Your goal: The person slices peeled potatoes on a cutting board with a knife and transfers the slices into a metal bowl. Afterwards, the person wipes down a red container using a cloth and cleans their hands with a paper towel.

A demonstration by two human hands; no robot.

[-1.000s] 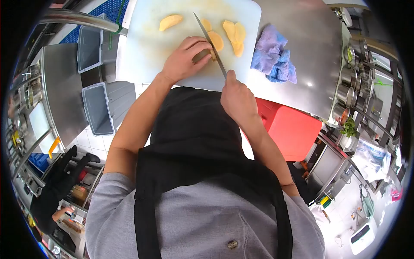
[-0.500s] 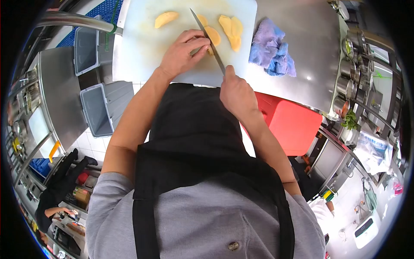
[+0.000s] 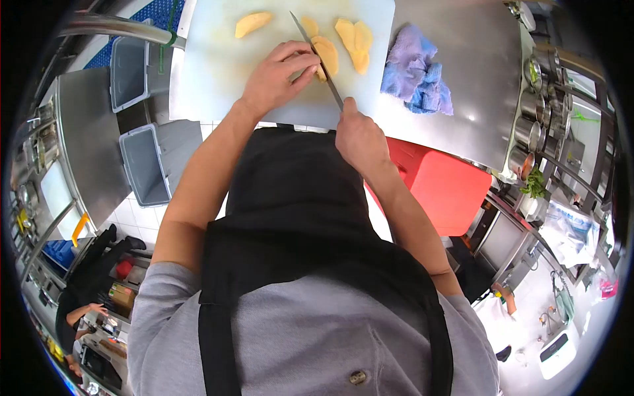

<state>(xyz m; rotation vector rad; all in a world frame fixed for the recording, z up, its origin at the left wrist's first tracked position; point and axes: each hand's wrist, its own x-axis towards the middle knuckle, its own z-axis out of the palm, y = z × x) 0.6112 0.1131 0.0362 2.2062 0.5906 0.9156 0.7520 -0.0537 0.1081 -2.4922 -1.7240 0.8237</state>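
Observation:
My right hand (image 3: 362, 138) is closed round the handle of a kitchen knife (image 3: 331, 84), whose blade slants up and left across a white cutting board (image 3: 211, 72). My left hand (image 3: 274, 76) has bent fingers pressed beside the blade, holding a pale yellow piece (image 3: 321, 74) that is mostly hidden. Just right of the blade lies a pale yellow slice (image 3: 327, 55), with another slice (image 3: 310, 26) above it. Farther right are overlapping yellow pieces (image 3: 356, 45). A single wedge (image 3: 253, 24) rests at the upper left. Whether this is a root or a fruit, I cannot tell.
A crumpled purple-blue cloth (image 3: 417, 72) sits on the steel counter (image 3: 475, 79) right of the board. Below the counter is a red bin (image 3: 449, 191). Grey tubs (image 3: 145, 165) stand at left. Pots (image 3: 528, 132) line the right side. Other people are at both lower edges.
The slice beside the blade has shifted slightly and looks narrower. Both hands keep nearly the same place, and the knife stays at the same slant. People in the background have moved their arms.

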